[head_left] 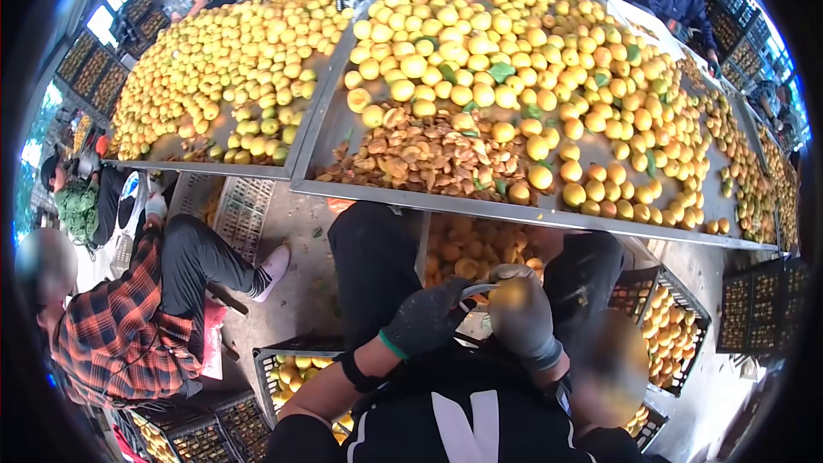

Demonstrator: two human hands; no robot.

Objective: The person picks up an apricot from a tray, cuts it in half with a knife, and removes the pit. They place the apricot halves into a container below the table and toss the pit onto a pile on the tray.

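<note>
My right hand [525,319], in a grey glove, is closed around a yellow-orange apricot [509,298]. From the left, my left hand [424,317] in a dark glove with a green cuff grips a small knife [478,289], its pale metal part right at the fruit. Both hands are close together above my lap. Beneath them, between my knees, a container holds orange fruit pieces [467,244]. In front, the metal table [394,195] bears many whole apricots [506,43] and a heap of brown-orange pieces [420,150] by its near edge.
Crates of apricots stand at my right [673,334] and lower left [296,373]. A person in a plaid shirt [120,317] sits at my left, legs stretched toward me. Other people work around the table. Pale crates [243,210] lie below its left part. Green leaves [501,72] lie among the fruit.
</note>
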